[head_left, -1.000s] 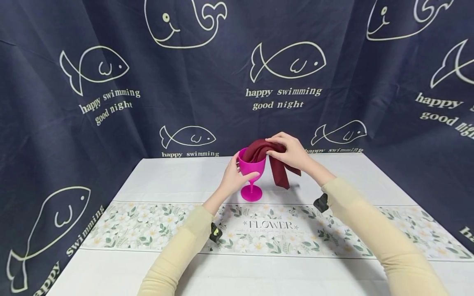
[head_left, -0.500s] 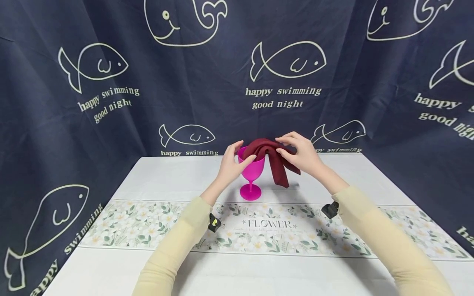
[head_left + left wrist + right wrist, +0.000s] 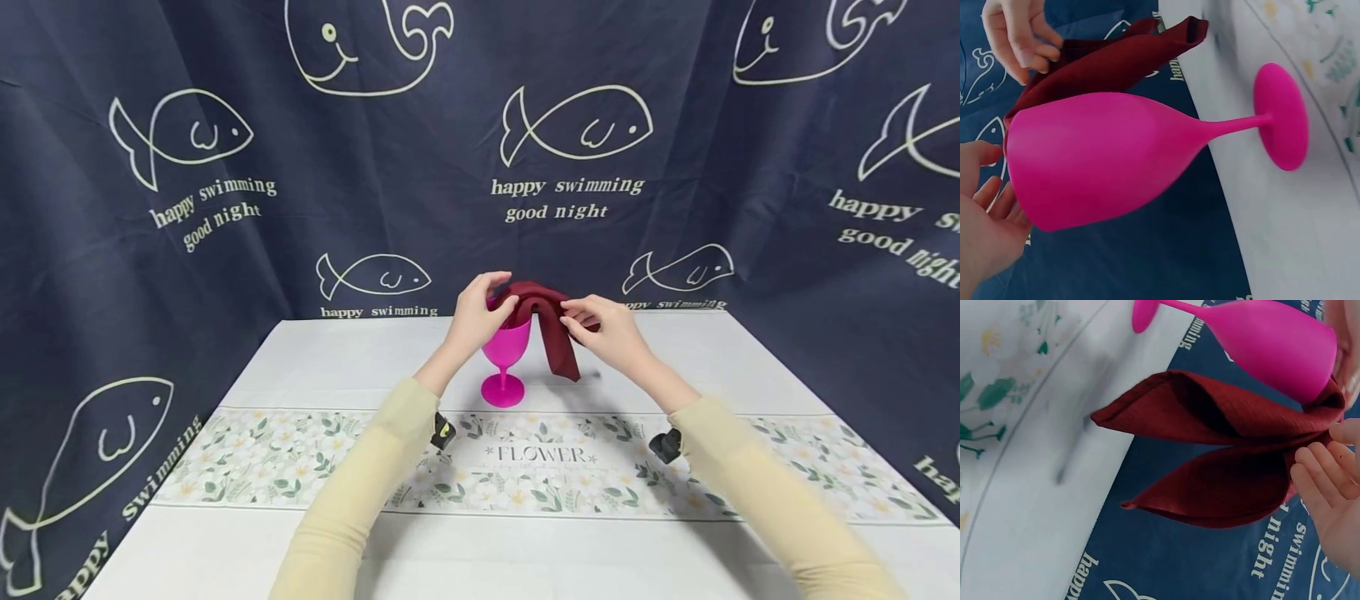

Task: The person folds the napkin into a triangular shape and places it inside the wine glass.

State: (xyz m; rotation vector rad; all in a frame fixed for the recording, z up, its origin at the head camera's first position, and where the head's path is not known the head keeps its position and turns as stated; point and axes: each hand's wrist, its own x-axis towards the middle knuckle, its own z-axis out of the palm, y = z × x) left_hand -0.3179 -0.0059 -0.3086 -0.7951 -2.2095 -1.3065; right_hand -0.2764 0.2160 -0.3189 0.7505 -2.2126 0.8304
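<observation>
A bright magenta goblet (image 3: 507,343) stands upright on the table. Out of its mouth comes a dark red cloth napkin (image 3: 557,340), bent over the rim to the right with its ends hanging outside. My left hand (image 3: 471,318) is at the goblet's rim, thumb and fingers apart; in the left wrist view its fingers lie by the rim of the goblet (image 3: 1104,159). My right hand (image 3: 611,335) pinches the napkin beside the cup. In the right wrist view the napkin (image 3: 1210,494) spreads into two pointed folds. The part inside the goblet is hidden.
The white table (image 3: 360,358) carries a floral printed strip (image 3: 315,458) in front of the goblet. A dark blue curtain (image 3: 450,208) with fish drawings hangs behind and at both sides. Dark wrist cameras are worn on both wrists.
My left hand has let go of the goblet's bowl and moved up to its rim. The right hand has slid right and slightly down along the napkin. The goblet remains standing.
</observation>
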